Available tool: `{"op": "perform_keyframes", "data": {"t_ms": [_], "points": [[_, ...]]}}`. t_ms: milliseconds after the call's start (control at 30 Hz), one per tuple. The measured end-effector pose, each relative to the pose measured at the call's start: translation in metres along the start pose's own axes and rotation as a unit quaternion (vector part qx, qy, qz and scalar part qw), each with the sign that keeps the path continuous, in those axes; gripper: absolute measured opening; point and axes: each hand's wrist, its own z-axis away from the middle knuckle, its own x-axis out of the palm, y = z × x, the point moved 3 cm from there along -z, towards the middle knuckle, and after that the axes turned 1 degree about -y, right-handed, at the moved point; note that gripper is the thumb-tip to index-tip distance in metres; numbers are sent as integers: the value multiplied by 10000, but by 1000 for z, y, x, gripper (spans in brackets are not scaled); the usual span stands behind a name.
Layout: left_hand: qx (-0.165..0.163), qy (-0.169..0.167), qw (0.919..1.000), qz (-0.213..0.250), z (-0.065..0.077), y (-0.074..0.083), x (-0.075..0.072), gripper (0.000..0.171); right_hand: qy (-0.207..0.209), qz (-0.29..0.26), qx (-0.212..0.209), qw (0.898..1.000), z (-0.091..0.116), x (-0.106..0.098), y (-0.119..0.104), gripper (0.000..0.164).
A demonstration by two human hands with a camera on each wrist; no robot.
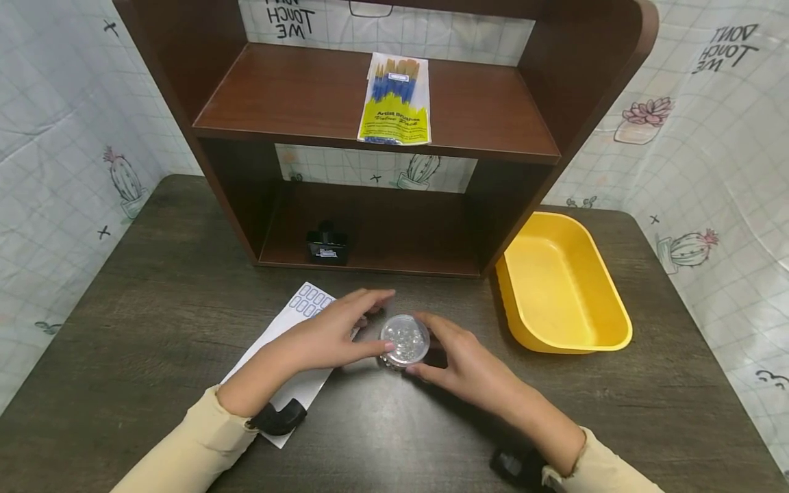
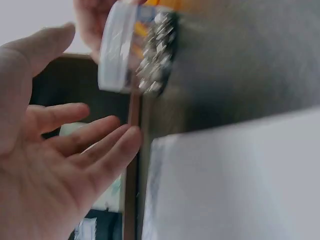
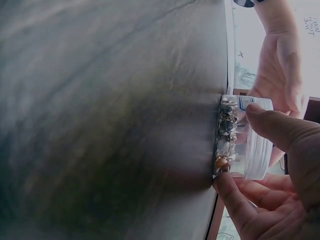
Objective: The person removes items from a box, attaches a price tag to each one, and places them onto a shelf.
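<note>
A small round clear plastic jar (image 1: 405, 339) with a lid stands upright on the dark table in front of the shelf. Shiny silvery pieces fill its lower part, with a small orange one among them in the right wrist view. My right hand (image 1: 468, 363) holds the jar from the right, thumb on one side and fingers round the other. To the left is my left hand (image 1: 327, 335), its fingers loosely extended; its thumb overlaps the lid in the head view, while the left wrist view shows that hand apart from the jar (image 2: 117, 50).
Under my left forearm lies a white sheet of outlined labels (image 1: 311, 301). A brown wooden shelf (image 1: 265, 96) stands behind, bearing a pack of artist brushes (image 1: 396, 109) above and a small black bottle (image 1: 327, 248) below. At the right sits a yellow plastic tub (image 1: 561, 294).
</note>
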Motion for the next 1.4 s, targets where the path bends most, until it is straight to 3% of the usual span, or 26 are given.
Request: {"op": "perform_keyframes", "data": {"t_ms": [100, 167, 267, 400, 567, 667, 733, 833, 1033, 1133, 1400], "points": [[-43, 922, 9956, 134, 7, -2, -18, 64, 23, 61, 24, 10000, 0, 1, 0, 73], [-106, 1672, 9857, 201, 13, -5, -30, 54, 53, 69, 25, 10000, 0, 1, 0, 73], [-211, 2790, 9600, 106, 22, -11, -47, 41, 85, 92, 21, 9999, -1, 2, 0, 72], [-323, 4038, 9142, -135, 32, -24, -67, 33, 85, 14, 49, 10000, -1, 3, 0, 72], [-462, 4993, 8650, -175, 40, -40, -89, 39, 70, -194, 65, 9998, 0, 3, 1, 70], [-605, 5346, 8429, -75, 44, -49, -101, 47, 57, -299, 59, 9995, 0, 4, 2, 70], [-666, 5473, 8343, -9, 45, -53, -108, 51, 52, -305, 59, 9995, 0, 4, 2, 70], [-735, 5453, 8350, 71, 46, -58, -117, 57, 58, -282, 55, 9996, 0, 4, 1, 71], [-866, 5025, 8602, -97, 42, -67, -127, 53, 71, -275, 60, 9996, 0, 4, 0, 72], [-907, 4867, 8687, -180, 39, -72, -129, 48, 45, -285, 54, 9996, 0, 4, 0, 72], [-828, 4824, 8715, -306, 35, -79, -132, 36, 1, -298, 55, 9995, -1, 4, 1, 70]]}}
